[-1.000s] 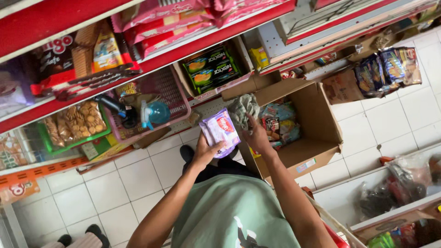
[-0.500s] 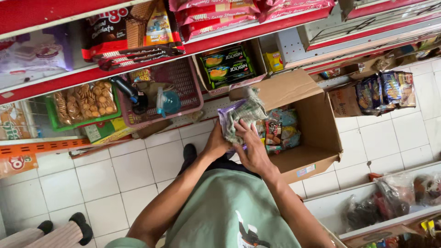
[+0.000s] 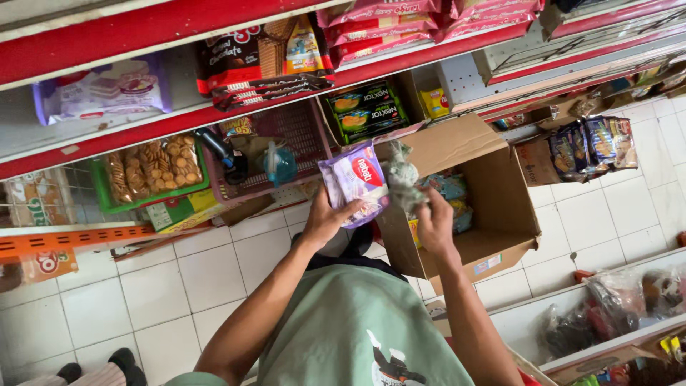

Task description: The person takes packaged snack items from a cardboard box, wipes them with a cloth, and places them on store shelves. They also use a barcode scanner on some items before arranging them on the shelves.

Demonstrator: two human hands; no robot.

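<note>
My left hand grips a purple and white snack packet, held up in front of me. My right hand holds a crumpled grey-green rag pressed against the packet's right edge. Both hands hover just left of an open cardboard box on the tiled floor, with more colourful packets inside it. My green shirt fills the lower middle of the view.
Red shelves run across the top, stocked with wafer and biscuit packs. A pink basket and a green basket of round biscuits stand below. Another person's feet show at bottom left. A lower rack with bagged goods stands at right.
Both hands have risen with the packet and rag, and the packet's purple face now shows. My view has tilted upward, showing more shelf.
</note>
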